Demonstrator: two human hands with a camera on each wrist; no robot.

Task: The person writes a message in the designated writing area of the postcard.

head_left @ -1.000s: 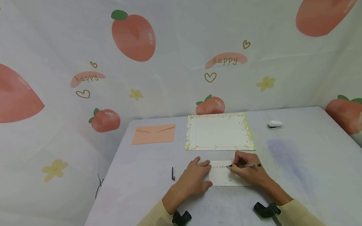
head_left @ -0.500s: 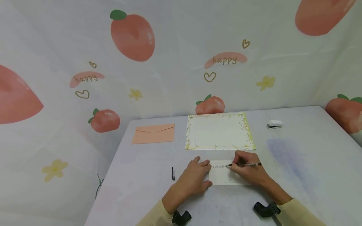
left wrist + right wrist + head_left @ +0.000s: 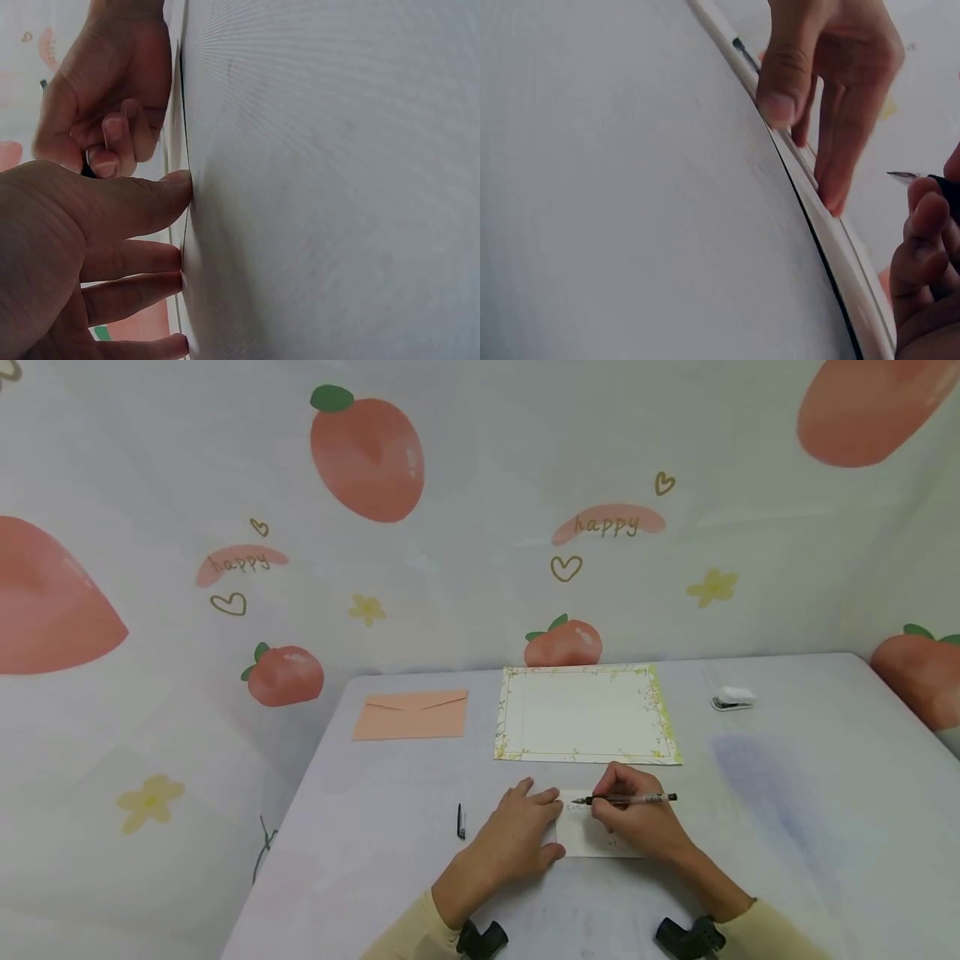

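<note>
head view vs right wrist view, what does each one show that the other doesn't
Only the head view shows the peach envelope, the bordered letter sheet, the white stapler, the pen cap and the handwriting on the small card.

Only the right wrist view shows, close up, the left hand's fingertips pressing straight down on the card's edge.

Both show the left hand, the right hand, the pen and the table.

We cannot read the writing on the small card point(image 3: 592, 837) at lower centre of the head view: too small. The right hand point(image 3: 633, 818) covers the card's right part; the left hand point(image 3: 517, 835) overlaps its left edge. Both forearms run off the bottom edge. In the right wrist view the pen point(image 3: 915, 178) is cut off at the right edge.
</note>
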